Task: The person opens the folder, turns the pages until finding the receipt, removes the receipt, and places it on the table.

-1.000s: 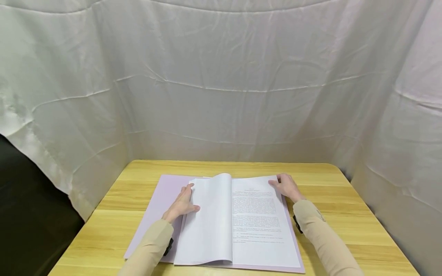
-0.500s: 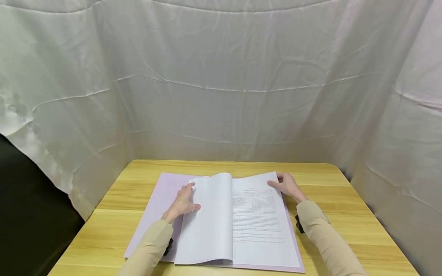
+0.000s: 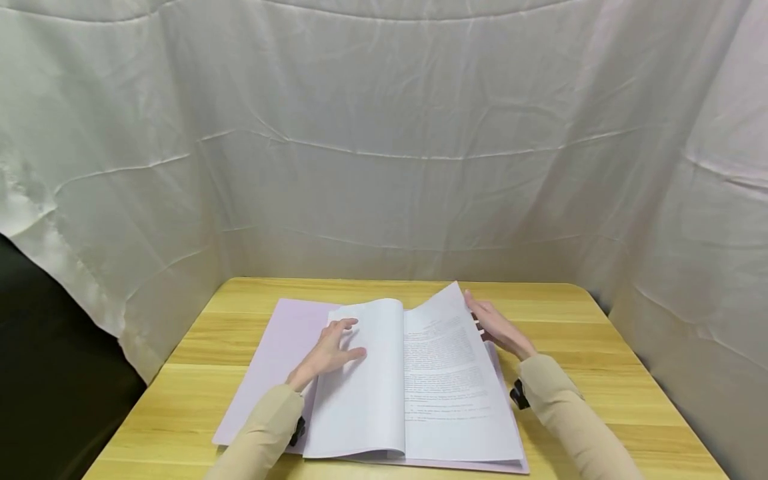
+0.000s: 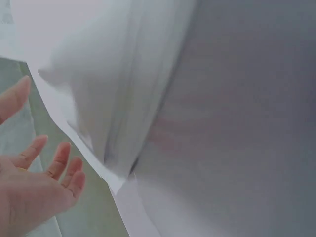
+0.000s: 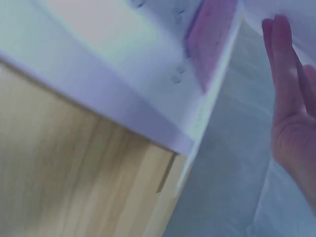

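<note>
An open document with white pages lies on a lilac cover (image 3: 270, 363) in the head view. Its left page (image 3: 367, 400) is blank and bulges along the middle; the right page (image 3: 447, 373) carries printed text. That right page is raised, its upper right corner standing up. My right hand (image 3: 497, 327) is at its upper right edge, fingers partly hidden behind the sheet. In the right wrist view, the right hand (image 5: 289, 94) has straight fingers against the paper's underside. My left hand (image 3: 329, 347) hovers over or rests on the left page, fingers spread; I cannot tell which.
The document sits on a light wooden table (image 3: 606, 400), near its front edge. A pale grey curtain (image 3: 390, 147) hangs behind the table and along both sides. Dark cloth (image 3: 54, 373) shows at the lower left.
The right page's upper corner has risen and swung left. My right hand went from pinching that corner to fingers behind the page. The left hand has shifted right over the left page.
</note>
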Available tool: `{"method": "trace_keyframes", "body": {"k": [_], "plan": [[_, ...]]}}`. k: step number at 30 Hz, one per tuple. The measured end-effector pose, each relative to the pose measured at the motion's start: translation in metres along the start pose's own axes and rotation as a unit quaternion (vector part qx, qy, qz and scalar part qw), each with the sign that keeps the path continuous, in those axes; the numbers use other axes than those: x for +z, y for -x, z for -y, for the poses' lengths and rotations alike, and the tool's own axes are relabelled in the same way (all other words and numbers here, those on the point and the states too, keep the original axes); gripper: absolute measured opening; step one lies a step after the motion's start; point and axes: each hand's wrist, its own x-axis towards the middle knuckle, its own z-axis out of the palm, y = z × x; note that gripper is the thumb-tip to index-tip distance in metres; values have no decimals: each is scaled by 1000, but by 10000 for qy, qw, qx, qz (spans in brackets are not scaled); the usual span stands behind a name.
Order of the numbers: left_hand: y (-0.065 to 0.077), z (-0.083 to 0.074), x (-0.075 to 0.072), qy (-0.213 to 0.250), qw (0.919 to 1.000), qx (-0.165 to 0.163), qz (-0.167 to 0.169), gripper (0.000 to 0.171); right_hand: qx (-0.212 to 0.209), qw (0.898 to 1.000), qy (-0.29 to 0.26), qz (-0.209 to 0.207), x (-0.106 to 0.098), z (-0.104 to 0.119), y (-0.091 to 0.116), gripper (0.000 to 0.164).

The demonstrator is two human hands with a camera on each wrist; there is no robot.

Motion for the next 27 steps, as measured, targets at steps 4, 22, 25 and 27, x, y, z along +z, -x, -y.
{"method": "trace_keyframes", "body": {"k": [4,22,25,27], "plan": [[-2,-4,2,268,9995,183,-33,63,-58,9980,-401,491,5,10,5,80],[-7,-23,5,1405,9872,428,618,61,-321,9916,-319,1208,30,25,13,68],[-7,-28,6,1538,9847,426,704,63,-390,9908,-246,1276,35,26,13,65],[-7,-31,7,1677,9820,384,775,64,-448,9901,-195,1317,39,26,13,65]]}}
